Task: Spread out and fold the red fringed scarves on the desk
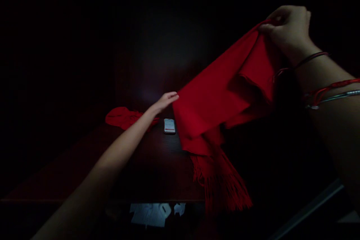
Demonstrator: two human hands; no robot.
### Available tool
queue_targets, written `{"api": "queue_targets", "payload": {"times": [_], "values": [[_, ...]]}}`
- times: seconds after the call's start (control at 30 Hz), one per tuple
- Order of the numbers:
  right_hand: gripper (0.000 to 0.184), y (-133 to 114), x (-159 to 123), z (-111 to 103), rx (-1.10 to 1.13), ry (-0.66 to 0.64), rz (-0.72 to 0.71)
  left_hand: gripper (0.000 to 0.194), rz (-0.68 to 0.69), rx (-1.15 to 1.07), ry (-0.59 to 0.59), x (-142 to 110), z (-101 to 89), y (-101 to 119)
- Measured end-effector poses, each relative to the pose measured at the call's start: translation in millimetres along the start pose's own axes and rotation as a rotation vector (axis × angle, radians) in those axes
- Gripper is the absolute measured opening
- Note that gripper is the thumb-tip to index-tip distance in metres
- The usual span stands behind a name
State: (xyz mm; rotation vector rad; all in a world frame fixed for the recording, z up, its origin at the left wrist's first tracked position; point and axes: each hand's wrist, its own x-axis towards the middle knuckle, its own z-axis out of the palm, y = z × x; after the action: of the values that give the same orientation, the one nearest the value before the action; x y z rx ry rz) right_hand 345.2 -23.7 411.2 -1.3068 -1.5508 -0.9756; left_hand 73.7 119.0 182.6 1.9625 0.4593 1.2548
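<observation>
A red fringed scarf (216, 90) stretches slantwise between my two hands, its tassels hanging down near the table's front edge. At the upper right, my right hand (292, 26) is closed, pinching the scarf's top edge between thumb and fingers. Lower and farther left, my left hand (166, 101) has its fingertips pressed together at the scarf's other corner. Bracelets circle my right wrist. Behind my left forearm, a second red cloth (123, 117) lies bunched on the dark table; its kind is unclear.
A phone with a lit screen (169, 126) lies on the dark table (152, 172), just below my left hand. Pale, paper-like pieces (150, 214) show beneath the table's front edge. A grey bar (309, 210) slants at the lower right. Most surroundings are too dark to make out.
</observation>
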Motion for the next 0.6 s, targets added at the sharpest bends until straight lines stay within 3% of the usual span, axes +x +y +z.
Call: {"api": "queue_targets", "payload": {"times": [0.1,0.17,0.23,0.3,0.37,0.47,0.6], "values": [[0.052,2.5,-3.6,5.5,0.018,0.057,0.056,0.027,-0.008,0.099,0.137,-11.5,-79.2,44.5],[0.047,1.0,-7.6,13.5,0.046,0.118,0.110,0.032,-0.175,0.399,-0.004,-30.8,-116.3,66.0],[0.042,-2.4,-14.5,23.3,0.066,0.104,0.122,0.040,-0.373,0.608,-0.209,-56.7,-135.3,74.2],[0.040,-5.8,-25.6,33.4,0.058,-0.030,0.092,0.047,-0.532,0.701,-0.329,-83.8,-143.4,69.8],[0.039,-7.0,-40.5,42.4,0.071,-0.216,0.089,0.050,-0.588,0.700,-0.355,-107.4,-151.6,59.5],[0.037,-2.4,-65.7,50.5,0.230,-0.540,0.132,0.053,-0.582,0.669,-0.308,-132.5,-179.0,51.1],[0.033,11.8,-94.0,54.8,0.452,-0.963,0.143,0.058,-0.673,0.776,-0.187,-144.9,-234.8,66.0]]}}
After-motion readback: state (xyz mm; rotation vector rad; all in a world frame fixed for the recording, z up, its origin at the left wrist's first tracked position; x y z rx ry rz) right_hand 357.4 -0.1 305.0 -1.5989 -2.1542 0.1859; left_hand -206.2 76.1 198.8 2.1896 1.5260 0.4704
